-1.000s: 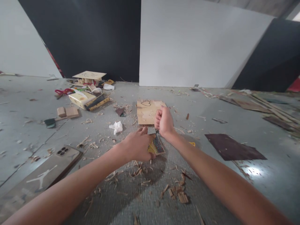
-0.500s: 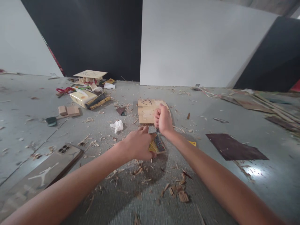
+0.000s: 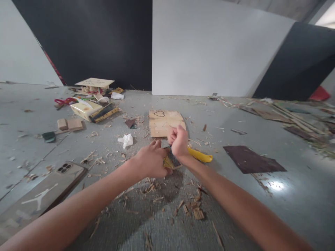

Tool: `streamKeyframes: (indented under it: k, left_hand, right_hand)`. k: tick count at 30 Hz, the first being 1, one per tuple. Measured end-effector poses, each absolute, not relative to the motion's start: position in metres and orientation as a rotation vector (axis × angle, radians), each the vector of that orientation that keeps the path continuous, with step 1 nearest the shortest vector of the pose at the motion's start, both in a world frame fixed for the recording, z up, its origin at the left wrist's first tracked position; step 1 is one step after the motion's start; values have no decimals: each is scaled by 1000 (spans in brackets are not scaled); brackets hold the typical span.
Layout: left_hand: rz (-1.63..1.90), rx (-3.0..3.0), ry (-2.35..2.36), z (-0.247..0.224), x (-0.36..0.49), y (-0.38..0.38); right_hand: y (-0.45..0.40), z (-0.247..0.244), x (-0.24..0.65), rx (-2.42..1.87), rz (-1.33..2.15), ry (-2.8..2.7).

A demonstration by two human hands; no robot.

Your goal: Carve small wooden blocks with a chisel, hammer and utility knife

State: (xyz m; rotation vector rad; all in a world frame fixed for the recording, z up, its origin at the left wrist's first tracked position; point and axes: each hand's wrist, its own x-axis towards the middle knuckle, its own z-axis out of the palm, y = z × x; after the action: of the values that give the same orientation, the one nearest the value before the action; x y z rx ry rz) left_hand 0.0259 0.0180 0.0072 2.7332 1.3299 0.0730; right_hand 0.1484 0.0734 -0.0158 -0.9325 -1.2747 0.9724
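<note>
My left hand [image 3: 151, 160] reaches round a small flat piece [image 3: 176, 162], yellow on one side and dark and speckled on the other, and holds it on the floor. Just above that piece, my right hand [image 3: 178, 139] is curled into a fist; whatever it may hold is hidden. A yellow-handled tool [image 3: 200, 155], like a utility knife, lies partly behind my right wrist. Beyond both hands rests a thin wooden board [image 3: 166, 123] with a heart drawn on it.
Wood shavings [image 3: 150, 186] and chips [image 3: 195, 209] litter the grey floor. At left lie a phone [image 3: 44, 198], crumpled tissue [image 3: 126, 140], wooden blocks [image 3: 70, 124] and red-handled scissors [image 3: 65, 101]. Dark sandpaper-like sheet [image 3: 252, 159] lies right. White panel [image 3: 209, 48] stands behind.
My right fist has come down and nearer, now lower over the small piece. More of the yellow-handled tool shows. My left hand keeps its hold; the whole view has shifted slightly.
</note>
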Motion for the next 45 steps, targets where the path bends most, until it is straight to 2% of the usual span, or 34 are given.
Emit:
streamKeyframes:
  k: [12, 20, 27, 35, 45]
  left_hand:
    - [20, 2722, 1381, 12, 28, 16]
    - [53, 2772, 1283, 8, 28, 16]
    - [15, 2744, 1380, 14, 29, 14]
    - [51, 2734, 1299, 14, 27, 15]
    - [-72, 2764, 1168, 14, 11, 25]
  right_hand:
    - [105, 2, 141, -1030, 1102, -1238]
    - [73, -16, 150, -847, 917, -1359]
    - [106, 2, 135, -1080, 1129, -1307]
    - [82, -7, 146, -871, 1070, -1282]
    - [86, 13, 165, -942, 1563, -1520]
